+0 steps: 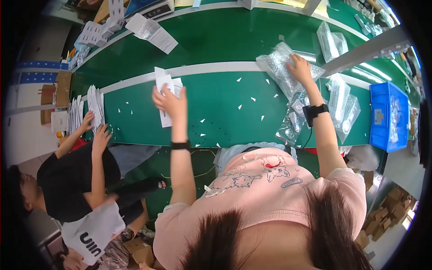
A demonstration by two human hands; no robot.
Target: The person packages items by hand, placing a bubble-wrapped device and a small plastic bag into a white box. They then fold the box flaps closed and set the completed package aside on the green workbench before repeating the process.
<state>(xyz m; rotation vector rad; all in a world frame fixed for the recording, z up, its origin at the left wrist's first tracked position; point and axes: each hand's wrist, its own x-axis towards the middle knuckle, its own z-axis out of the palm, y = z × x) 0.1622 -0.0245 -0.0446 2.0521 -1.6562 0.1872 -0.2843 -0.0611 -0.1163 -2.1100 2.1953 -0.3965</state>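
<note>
My left hand is closed over a narrow white flat carton on the green table, its fingers curled across the upper half. A printed white paper shows beside those fingers. Over to the right, my right hand grips a crinkled clear plastic bag near the white rail; its thumb and fingers press into the film. Below that bag, more clear bags with small parts inside lie near the table's front edge.
An opened white box lies beyond the rail. Bagged parts and a blue bin stand at right, past a slanting grey post. White paper scraps dot the table. At left, a co-worker's hands touch stacked white cartons.
</note>
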